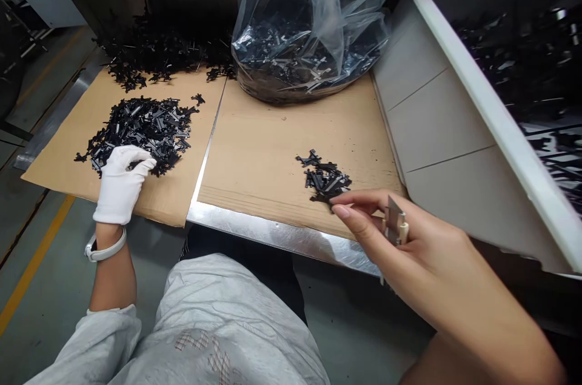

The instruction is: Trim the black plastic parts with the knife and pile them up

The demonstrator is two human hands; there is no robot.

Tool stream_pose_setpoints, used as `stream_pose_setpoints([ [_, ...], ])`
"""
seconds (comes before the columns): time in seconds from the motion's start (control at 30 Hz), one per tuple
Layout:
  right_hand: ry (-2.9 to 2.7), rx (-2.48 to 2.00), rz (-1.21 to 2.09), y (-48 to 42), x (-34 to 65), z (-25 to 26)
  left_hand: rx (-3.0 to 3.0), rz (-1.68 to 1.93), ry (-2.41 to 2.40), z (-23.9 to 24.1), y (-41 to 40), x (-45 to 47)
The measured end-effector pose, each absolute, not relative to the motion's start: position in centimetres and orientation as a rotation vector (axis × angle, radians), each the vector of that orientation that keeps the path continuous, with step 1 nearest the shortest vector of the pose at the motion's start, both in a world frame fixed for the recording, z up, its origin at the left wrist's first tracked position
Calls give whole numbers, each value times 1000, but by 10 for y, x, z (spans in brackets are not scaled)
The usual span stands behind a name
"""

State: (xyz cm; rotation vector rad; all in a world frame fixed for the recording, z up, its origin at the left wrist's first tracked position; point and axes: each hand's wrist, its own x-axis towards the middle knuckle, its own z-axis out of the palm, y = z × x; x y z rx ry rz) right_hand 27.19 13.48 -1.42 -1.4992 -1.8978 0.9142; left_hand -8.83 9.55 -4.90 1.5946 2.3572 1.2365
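My left hand point(122, 182), in a white glove, rests at the near edge of a large pile of small black plastic parts point(148, 124). Its fingers are curled, and what they hold, if anything, is hidden. My bare right hand point(400, 233) has a small metal blade point(394, 220) with pale fittings tucked between its fingers and palm. Thumb and forefinger come together at the near edge of a smaller heap of black parts point(330, 182). Whether the fingertips pinch one of those parts, I cannot tell.
A clear plastic bag point(313, 63) of black parts stands at the back. More black parts point(159, 48) are heaped behind on the left. A light-walled bin point(436, 94) borders the right side. Cardboard point(259, 142) covers the table, whose metal edge point(273, 236) faces me.
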Motion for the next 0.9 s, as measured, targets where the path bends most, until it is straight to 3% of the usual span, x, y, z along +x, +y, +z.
stream_pose_setpoints([
  [0.07,-1844,-1400,1115,131,257,-20,1463,1421,2228,-48,96,-76],
  [0.23,-1226,-900,2007,113,201,-39,1459,1790,1465,-57,90,1],
  [0.33,-940,-653,2180,107,184,-44,1540,1812,1382,-64,82,46],
  [0.53,-994,-747,1944,107,211,-39,1434,1655,1245,-68,80,65],
  [0.73,-1662,-1014,1370,106,239,-20,1139,999,1071,-58,80,66],
  [0.9,-1950,-935,1092,98,248,-20,1421,1094,1191,-43,78,80],
])
